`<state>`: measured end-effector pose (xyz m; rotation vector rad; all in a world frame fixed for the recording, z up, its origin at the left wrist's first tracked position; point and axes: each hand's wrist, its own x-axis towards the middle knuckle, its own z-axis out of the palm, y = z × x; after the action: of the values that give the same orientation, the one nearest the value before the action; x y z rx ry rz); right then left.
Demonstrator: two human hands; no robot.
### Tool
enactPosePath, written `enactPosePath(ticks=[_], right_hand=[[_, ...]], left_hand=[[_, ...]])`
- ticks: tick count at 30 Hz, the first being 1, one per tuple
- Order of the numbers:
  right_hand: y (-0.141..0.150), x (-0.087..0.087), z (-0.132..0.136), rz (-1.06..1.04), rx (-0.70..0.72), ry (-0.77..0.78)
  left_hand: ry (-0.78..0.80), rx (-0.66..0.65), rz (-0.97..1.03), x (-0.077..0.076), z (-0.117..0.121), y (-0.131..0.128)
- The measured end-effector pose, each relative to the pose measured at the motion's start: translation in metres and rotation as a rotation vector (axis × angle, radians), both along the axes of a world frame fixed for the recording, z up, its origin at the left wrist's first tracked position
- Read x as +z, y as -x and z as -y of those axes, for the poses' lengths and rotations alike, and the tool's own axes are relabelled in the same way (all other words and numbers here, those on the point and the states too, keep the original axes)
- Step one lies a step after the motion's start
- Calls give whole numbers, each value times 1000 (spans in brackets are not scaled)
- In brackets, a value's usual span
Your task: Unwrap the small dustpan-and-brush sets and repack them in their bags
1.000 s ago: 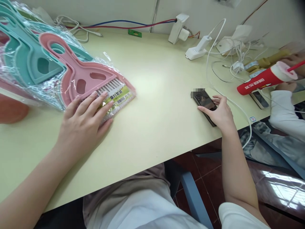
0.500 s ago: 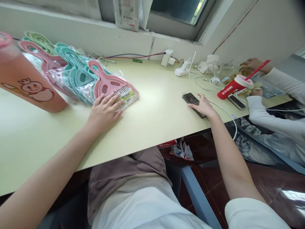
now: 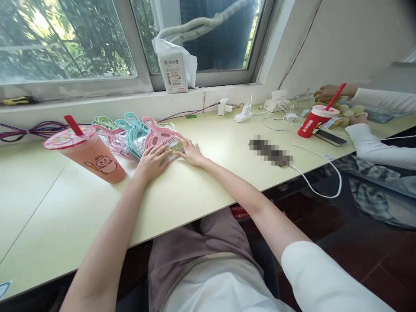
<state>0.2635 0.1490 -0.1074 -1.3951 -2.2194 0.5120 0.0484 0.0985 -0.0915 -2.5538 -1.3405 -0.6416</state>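
Item: pink brush-and-dustpan pack (image 3: pixel 164 141), top of a fanned stack near the tabletop (image 3: pixel 201 182) far edge. Left hand (image 3: pixel 152 161) lay flat on it, fingers spread; right hand (image 3: pixel 191 152) touched its right end, fingers open. Pink drink cup (image 3: pixel 89 154) stood just left.

two drink cups (image 3: pixel 92 154) (image 3: pixel 314 121), one phone (image 3: pixel 329 137), two chargers (image 3: pixel 222 106) (image 3: pixel 244 114)

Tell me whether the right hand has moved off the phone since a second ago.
Yes. The right hand has left the phone and crossed leftward along the table to the wrapped pink brush set.
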Motion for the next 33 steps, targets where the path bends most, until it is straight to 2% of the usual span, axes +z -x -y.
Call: enactPosePath(ticks=[4, 9, 13, 17, 23, 29, 31, 33], right_hand=[[-1, 0, -21, -112, -20, -42], [-14, -4, -27, -320, 0, -28], [-16, -5, -25, -396, -92, 2], [-17, -4, -28, -529, -210, 95], [-17, -3, -27, -535, -200, 138], [-15, 6, -17, -446, -303, -26], [-15, 8, -16, -488, -292, -83], [-15, 9, -16, -568, -259, -73]], left_hand=[[-24, 57, 47, 1, -15, 3], [-71, 129, 75, -5, -9, 6], [12, 156, 149, -7, -1, 4], [45, 191, 185, -4, 2, -5], [110, 482, 500, -4, -3, -6], [168, 600, 527, -6, -7, -10], [163, 614, 549, -6, -7, -10], [162, 607, 554, -8, -7, -10]])
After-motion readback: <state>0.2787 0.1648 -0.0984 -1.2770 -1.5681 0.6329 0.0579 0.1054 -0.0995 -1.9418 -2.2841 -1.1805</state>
